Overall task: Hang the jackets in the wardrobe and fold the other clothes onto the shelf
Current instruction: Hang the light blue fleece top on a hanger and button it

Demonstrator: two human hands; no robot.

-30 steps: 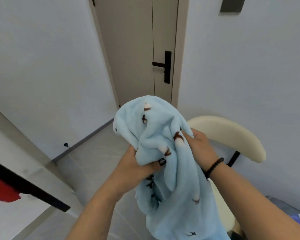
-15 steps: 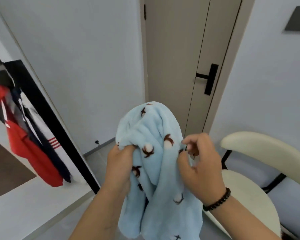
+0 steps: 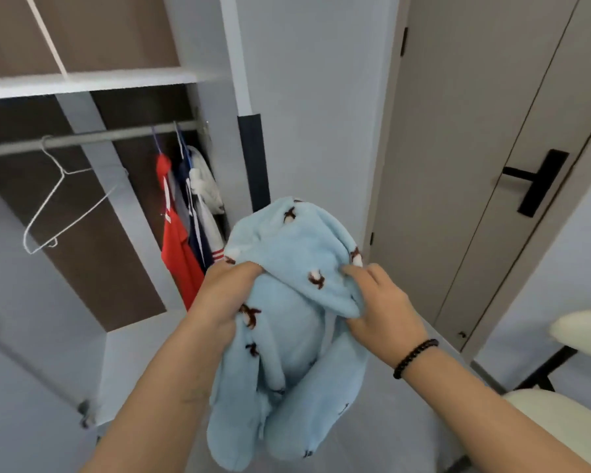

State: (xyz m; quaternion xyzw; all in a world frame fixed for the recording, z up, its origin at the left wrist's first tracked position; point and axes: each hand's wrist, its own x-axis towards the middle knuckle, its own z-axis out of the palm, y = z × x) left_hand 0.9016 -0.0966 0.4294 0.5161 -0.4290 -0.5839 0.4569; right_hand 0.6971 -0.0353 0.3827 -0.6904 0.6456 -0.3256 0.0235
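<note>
Now both hands grip a fleecy blue garment [image 3: 297, 302], held up in front of the open wardrobe.

Up and left of the hands an empty wire hanger [image 3: 53, 206] hangs on the rail [image 3: 93, 138], with a red jacket [image 3: 176, 254] and others beside it. The left hand [image 3: 226, 298] is clenched on one bunched edge, the right hand [image 3: 379, 308] pinches the other. To do this well, find the shoulders or collar, shake the bundle open, then judge whether it hangs or folds.
</note>
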